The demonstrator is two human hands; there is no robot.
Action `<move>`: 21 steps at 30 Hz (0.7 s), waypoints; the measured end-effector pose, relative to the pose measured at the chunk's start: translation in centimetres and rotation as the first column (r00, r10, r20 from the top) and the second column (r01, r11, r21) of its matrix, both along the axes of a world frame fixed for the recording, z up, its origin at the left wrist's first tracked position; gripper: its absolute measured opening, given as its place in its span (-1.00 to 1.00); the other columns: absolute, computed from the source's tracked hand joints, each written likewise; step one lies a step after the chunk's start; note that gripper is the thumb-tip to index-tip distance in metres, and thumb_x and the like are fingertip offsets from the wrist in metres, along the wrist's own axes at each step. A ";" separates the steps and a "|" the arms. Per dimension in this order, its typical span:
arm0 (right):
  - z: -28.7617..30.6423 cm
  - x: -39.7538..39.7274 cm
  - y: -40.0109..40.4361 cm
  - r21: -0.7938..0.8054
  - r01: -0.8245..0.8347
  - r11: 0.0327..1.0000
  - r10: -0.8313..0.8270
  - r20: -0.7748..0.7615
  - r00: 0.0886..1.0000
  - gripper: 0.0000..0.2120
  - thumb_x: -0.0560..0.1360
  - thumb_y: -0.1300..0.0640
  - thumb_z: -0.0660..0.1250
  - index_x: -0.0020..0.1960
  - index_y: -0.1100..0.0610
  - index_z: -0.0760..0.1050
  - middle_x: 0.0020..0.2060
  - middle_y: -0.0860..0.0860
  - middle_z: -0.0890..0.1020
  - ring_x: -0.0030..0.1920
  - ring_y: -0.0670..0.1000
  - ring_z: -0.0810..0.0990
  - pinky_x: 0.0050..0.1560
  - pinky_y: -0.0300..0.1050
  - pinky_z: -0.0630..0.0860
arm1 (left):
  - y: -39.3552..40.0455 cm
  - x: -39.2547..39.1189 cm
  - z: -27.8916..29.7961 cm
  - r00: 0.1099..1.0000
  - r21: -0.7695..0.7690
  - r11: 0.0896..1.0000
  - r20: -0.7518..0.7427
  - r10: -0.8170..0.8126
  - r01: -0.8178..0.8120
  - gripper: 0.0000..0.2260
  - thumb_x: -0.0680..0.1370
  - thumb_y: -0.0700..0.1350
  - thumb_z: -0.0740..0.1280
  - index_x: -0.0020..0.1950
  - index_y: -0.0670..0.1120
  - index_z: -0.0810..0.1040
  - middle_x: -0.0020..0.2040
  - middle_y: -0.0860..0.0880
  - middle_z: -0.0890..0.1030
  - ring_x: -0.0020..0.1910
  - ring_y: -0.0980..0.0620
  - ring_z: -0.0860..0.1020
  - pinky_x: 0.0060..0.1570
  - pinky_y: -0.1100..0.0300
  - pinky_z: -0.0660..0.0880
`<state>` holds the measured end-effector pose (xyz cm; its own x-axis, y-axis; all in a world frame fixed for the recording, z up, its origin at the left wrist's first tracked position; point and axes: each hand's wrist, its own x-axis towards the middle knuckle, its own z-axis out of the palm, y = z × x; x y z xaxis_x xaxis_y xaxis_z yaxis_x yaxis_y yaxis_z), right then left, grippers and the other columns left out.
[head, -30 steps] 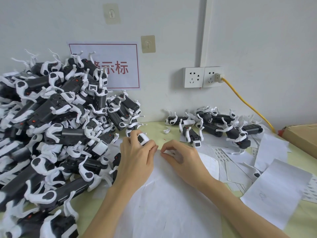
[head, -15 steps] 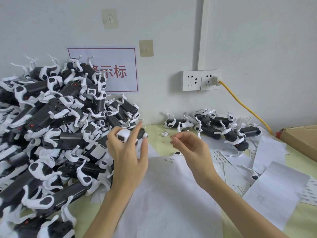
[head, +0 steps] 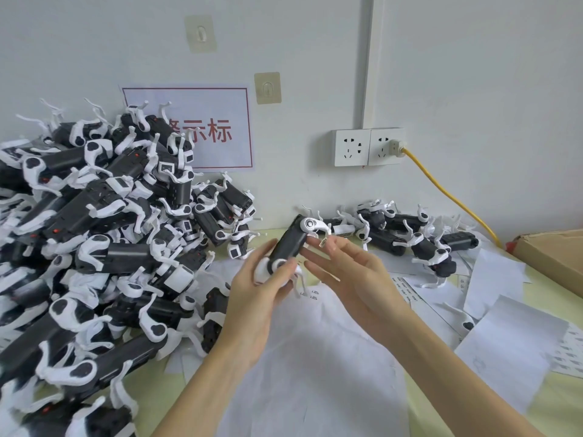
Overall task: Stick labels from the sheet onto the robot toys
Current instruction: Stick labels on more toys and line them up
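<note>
Robot toy [head: 288, 244]: black oblong body, white jointed legs at both ends, tilted, held above table centre. Lower end gripped by left hand [head: 255, 298], fingers curled round white leg joint. Right hand [head: 353, 279] fingers extended, tips laid against body; small label [head: 323, 242] seen at fingertip, pinch cannot be told. Label sheet [head: 315, 357] spread beneath hands, near edge. Unsorted heap of toys [head: 94, 234] piled left; smaller group [head: 407, 231] lined against far wall. Loose backing papers [head: 504, 342] scattered right, cardboard box [head: 555, 253] at far right edge.
</note>
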<state>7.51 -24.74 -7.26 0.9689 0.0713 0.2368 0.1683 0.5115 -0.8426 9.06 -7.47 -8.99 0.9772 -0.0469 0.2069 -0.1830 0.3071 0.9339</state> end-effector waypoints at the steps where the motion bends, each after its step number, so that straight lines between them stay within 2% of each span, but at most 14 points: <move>1: 0.1 0.0 -0.2 -0.007 0.025 1.000 -0.025 -0.003 1.000 -0.69 0.59 0.12 0.40 0.24 0.30 0.56 0.29 0.22 0.66 0.32 0.17 0.65 0.40 0.06 0.52 | -0.1 -0.1 -0.1 1.000 0.058 0.998 0.007 -0.023 0.022 -0.42 0.31 0.04 0.64 0.32 0.12 0.64 0.24 -0.13 0.69 0.16 -0.01 0.69 0.29 -0.04 0.61; 3: 0.2 0.1 -0.5 -0.033 0.061 0.998 -0.062 -0.015 0.998 -0.73 0.60 0.14 0.41 0.21 0.28 0.58 0.26 0.24 0.67 0.28 0.19 0.67 0.39 0.05 0.54 | -0.3 -0.4 -0.2 1.000 0.157 0.988 0.013 -0.017 0.015 -0.40 0.24 0.10 0.65 0.27 0.18 0.61 0.16 0.00 0.72 0.18 0.01 0.69 0.31 -0.07 0.58; 7: 0.1 0.0 -0.5 -0.081 0.038 0.996 -0.040 -0.016 0.999 -0.78 0.60 0.14 0.42 0.17 0.27 0.61 0.13 0.23 0.69 0.24 0.22 0.68 0.32 0.00 0.59 | -0.5 -0.7 -0.4 1.000 0.264 0.964 0.018 -0.025 0.019 -0.55 0.31 0.28 0.58 0.10 0.30 0.49 -0.05 0.03 0.75 -0.08 0.03 0.69 0.12 0.10 0.55; 9: 0.2 -0.2 -0.2 -0.101 0.007 0.995 -0.008 -0.008 1.000 -0.74 0.59 0.13 0.44 0.18 0.28 0.59 0.12 0.24 0.70 0.23 0.23 0.68 0.31 0.02 0.60 | -0.5 -0.7 -0.5 1.000 0.282 0.960 0.003 -0.002 0.001 -0.71 0.45 0.29 0.52 0.07 0.32 0.51 -0.04 0.03 0.75 -0.09 0.08 0.68 0.03 0.15 0.49; 11: 0.4 -0.4 0.0 -0.118 0.002 0.993 -0.002 0.002 1.000 -0.74 0.56 0.12 0.45 0.15 0.27 0.59 0.18 0.26 0.69 0.24 0.22 0.69 0.26 0.05 0.63 | -0.4 -0.7 -0.6 1.000 0.257 0.967 -0.022 0.012 -0.006 -0.81 0.58 0.26 0.42 0.14 0.26 0.57 -0.01 0.08 0.75 -0.06 0.23 0.67 0.02 0.16 0.47; 14: 0.6 -0.5 0.2 -0.158 0.075 0.985 -0.076 0.002 0.997 -0.89 0.57 0.16 0.44 0.06 0.18 0.61 0.07 0.16 0.71 0.11 0.13 0.71 0.08 -0.11 0.64 | -0.3 -0.4 -0.6 0.997 0.205 0.979 -0.070 0.033 -0.018 -0.72 0.61 0.31 0.33 0.15 0.17 0.61 0.03 0.21 0.73 0.00 0.35 0.64 0.03 0.18 0.43; 16: 0.5 -0.5 0.2 -0.171 0.096 0.981 -0.096 0.008 0.995 -0.92 0.60 0.23 0.42 0.08 0.20 0.59 -0.02 0.11 0.69 -0.02 0.09 0.68 -0.03 -0.19 0.61 | -0.2 -0.3 -0.6 0.994 0.183 0.983 -0.105 0.025 -0.005 -0.68 0.56 0.38 0.36 0.13 0.19 0.62 0.07 0.20 0.73 0.07 0.29 0.65 0.14 0.09 0.47; 18: 0.4 -0.5 0.3 -0.178 0.100 0.979 -0.099 0.015 0.995 -0.91 0.61 0.30 0.41 0.11 0.24 0.58 -0.09 0.09 0.68 -0.08 0.07 0.66 -0.06 -0.21 0.59 | -0.3 -0.3 -0.6 0.993 0.167 0.986 -0.120 0.002 0.018 -0.61 0.49 0.38 0.37 0.17 0.17 0.63 0.13 0.10 0.74 0.20 0.10 0.66 0.35 -0.08 0.48; 19: 0.5 -0.6 0.3 -0.194 0.106 0.975 -0.103 0.026 0.994 -0.92 0.61 0.32 0.40 0.11 0.25 0.58 -0.12 0.08 0.68 -0.10 0.06 0.66 -0.06 -0.22 0.59 | -0.3 -0.3 -0.6 0.993 0.153 0.988 -0.119 -0.011 0.029 -0.58 0.49 0.36 0.36 0.21 0.13 0.63 0.16 0.05 0.74 0.24 0.00 0.66 0.40 -0.16 0.46; 21: 0.5 -0.6 0.4 -0.227 0.124 0.966 -0.115 0.050 0.992 -0.94 0.61 0.33 0.39 0.07 0.24 0.59 -0.15 0.05 0.66 -0.13 0.04 0.65 -0.09 -0.23 0.57 | -0.5 -0.4 -0.5 0.994 0.142 0.988 -0.102 -0.037 0.052 -0.55 0.49 0.33 0.35 0.26 0.09 0.61 0.19 0.01 0.73 0.27 -0.04 0.65 0.45 -0.21 0.44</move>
